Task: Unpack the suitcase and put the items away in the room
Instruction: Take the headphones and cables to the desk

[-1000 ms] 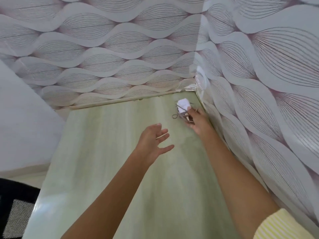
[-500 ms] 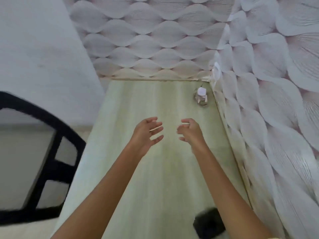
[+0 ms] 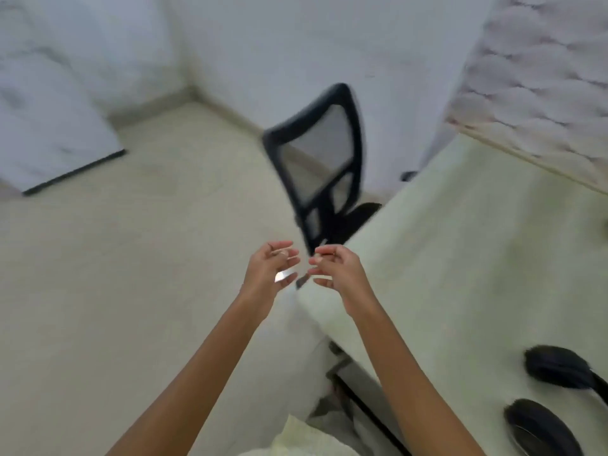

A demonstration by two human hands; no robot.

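My left hand [image 3: 273,268] and my right hand [image 3: 335,268] hang side by side in the air, close together, over the corner of the pale green table [image 3: 460,258]. Both have loosely curled fingers and hold nothing. The suitcase is not in view. The small white item placed in the table's far corner is out of the frame. The picture is blurred by head motion.
A black mesh office chair [image 3: 324,166] stands just beyond my hands, against the white wall. Black headphones [image 3: 552,393] lie on the table at the lower right. Pale floor [image 3: 115,274] spreads to the left. A white panel [image 3: 49,126] leans at the far left.
My right hand let go of the small white item in the table's corner and drew back beside the left. My view has swung left, from the table corner to the chair and floor.
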